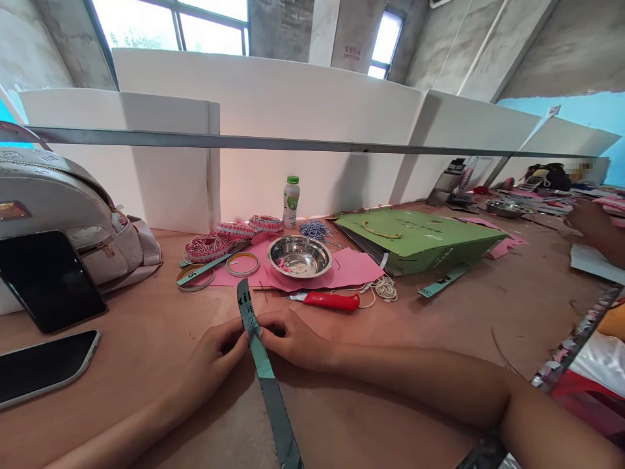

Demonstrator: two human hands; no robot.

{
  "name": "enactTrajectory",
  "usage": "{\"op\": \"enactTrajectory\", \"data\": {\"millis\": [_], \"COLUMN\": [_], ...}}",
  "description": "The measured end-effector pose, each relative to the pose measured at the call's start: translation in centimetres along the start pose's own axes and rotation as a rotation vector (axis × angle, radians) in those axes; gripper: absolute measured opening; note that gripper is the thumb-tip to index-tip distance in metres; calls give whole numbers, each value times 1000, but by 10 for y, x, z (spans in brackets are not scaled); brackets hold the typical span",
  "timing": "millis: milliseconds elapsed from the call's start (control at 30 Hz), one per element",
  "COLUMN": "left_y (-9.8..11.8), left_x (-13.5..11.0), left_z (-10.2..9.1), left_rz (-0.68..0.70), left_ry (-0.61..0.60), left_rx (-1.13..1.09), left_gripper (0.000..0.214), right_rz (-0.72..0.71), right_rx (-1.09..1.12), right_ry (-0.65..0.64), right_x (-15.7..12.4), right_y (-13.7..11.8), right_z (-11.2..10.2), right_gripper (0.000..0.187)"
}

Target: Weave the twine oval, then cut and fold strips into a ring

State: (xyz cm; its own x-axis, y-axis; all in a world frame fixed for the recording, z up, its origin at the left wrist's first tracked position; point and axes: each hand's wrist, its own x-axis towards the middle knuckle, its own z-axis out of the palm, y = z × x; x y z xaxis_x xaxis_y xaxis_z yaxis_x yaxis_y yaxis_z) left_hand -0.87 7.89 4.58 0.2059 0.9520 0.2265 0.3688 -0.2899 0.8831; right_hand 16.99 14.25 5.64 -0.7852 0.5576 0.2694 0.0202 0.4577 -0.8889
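Observation:
A long green printed strip [266, 368], which looks like cut card or paper, stretches from the near table edge up between my hands. My left hand [222, 352] pinches its left edge between thumb and fingers. From the other side, my right hand [290, 339] pinches the same strip at nearly the same height. The strip's top end stands free above my fingers. Just beyond lie a red utility knife [332, 301] and a steel bowl [299, 256] with small pink bits in it. The bowl rests on pink paper [354, 267].
At left are a pale backpack [122, 241] and two phones, one a black phone [46, 280]. Behind stand rolls of red-white trim [209, 247], tape rings and a bottle [291, 203]. A green paper bag [420, 234] lies at right; another person's hand [598, 225] shows far right.

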Motion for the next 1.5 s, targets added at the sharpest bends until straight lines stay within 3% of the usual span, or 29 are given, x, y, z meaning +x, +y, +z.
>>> {"op": "enactTrajectory", "data": {"millis": [133,200,300,467,633,767,1033,1200,1333,1400,1500], "left_y": [1,2,2,3,1,3,4,6,5,5,6], "left_x": [-5,-6,-4,0,1,0,-9,-4,-2,-2,-3], "left_z": [2,3,2,1,-1,-2,4,4,2,1,2], "left_rz": [-8,2,-12,-12,-38,-55,39,-37,-41,-39,-23], "left_ry": [75,103,99,-10,8,-10,82,81,141,118,43], "left_rx": [296,342,150,-109,-117,-87,331,54,-50,-73,-104], "left_gripper": [30,29,33,36,36,39,30,37,34,31,31], "right_rz": [60,56,15,-37,23,78,114,87,126,141,108], "right_rx": [-14,-12,9,-11,95,56,86,54,-24,-51,-27], "right_ry": [-16,-9,40,157,34,9,22,54,-22,-33,49], "right_x": [-2,-2,-1,3,3,3,-3,1,0,-1,-1], "right_y": [5,3,-1,-3,3,5,0,0,1,1,0], "right_z": [3,4,1,-3,-2,-1,5,1,1,1,1], "right_gripper": [17,17,19,22,24,26,22,28,32,34,36]}}
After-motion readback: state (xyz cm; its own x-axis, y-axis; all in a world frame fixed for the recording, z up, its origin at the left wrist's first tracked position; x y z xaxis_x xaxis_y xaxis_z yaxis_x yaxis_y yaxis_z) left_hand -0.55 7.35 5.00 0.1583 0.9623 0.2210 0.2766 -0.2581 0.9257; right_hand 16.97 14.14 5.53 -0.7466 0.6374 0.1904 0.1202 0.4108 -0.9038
